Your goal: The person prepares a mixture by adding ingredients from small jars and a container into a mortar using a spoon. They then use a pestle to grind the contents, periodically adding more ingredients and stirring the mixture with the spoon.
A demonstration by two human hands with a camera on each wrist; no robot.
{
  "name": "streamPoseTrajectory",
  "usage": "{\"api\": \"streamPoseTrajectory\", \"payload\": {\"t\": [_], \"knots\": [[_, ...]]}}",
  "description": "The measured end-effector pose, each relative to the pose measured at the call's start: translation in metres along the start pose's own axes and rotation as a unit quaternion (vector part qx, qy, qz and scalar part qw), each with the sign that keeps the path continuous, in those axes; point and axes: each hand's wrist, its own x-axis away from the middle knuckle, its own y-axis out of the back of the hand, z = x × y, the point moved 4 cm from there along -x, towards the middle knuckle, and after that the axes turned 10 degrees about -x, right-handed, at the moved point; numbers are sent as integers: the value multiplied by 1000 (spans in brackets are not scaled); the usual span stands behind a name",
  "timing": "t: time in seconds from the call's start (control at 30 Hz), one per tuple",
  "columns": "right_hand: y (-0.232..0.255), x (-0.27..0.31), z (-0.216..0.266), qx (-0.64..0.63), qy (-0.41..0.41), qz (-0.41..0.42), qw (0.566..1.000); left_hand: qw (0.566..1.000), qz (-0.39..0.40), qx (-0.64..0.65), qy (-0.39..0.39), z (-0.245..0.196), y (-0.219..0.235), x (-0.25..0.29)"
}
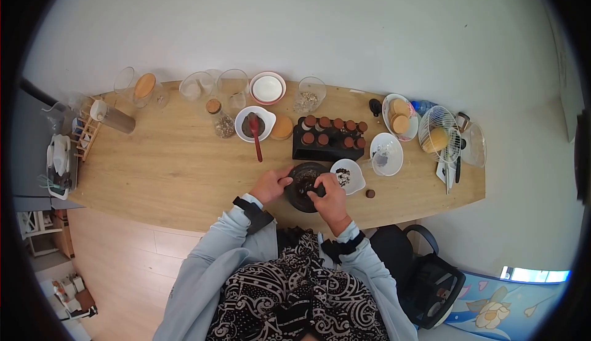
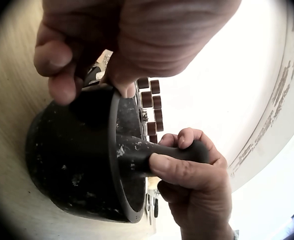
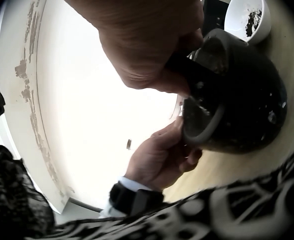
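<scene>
A black stone mortar [image 1: 293, 202] stands near the table's front edge, with dark bits inside it. My left hand [image 1: 271, 186] grips its rim from the left, the thumb over the edge and curled fingers against the outer wall [image 2: 72, 160]. In my right hand [image 1: 333, 199] is the black pestle [image 2: 137, 154], held round its handle with the thumb along the side. The pestle's lower end reaches into the mortar and is hidden behind the rim in the left wrist view. Just right of the mortar sits a small white bowl [image 1: 355, 184] with dark and pale pieces.
Behind the mortar stands a black rack [image 1: 326, 151] of brown-capped jars. A spouted white bowl [image 1: 269, 119] with a red spatula [image 1: 257, 144] lies further left. To the right are a small brown cap [image 1: 370, 194], another white bowl [image 1: 394, 150] and a wire basket [image 1: 438, 122].
</scene>
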Motion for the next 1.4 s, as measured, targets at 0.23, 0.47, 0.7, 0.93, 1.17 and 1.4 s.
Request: {"api": "streamPoseTrajectory", "payload": {"t": [0.23,0.47,0.7,0.93,1.17,1.4], "knots": [[9,-9,1,-3,-4,12,1000,1000,0,5,0,-4,2,0],[7,-22,-8,-1,-14,-12,1000,1000,-8,-23,-17,-3,3,-2],[4,-12,-12,-30,50,-39,998,1000,4,-3,16,-9,5,1],[7,-14,-16,-13,25,-16,999,1000,-4,-3,-5,-4,3,0],[11,-17,-11,11,3,9,1000,1000,9,-5,-6,-8,5,-2],[9,-10,-10,-17,49,-48,997,1000,18,-4,22,-10,7,2]]}}
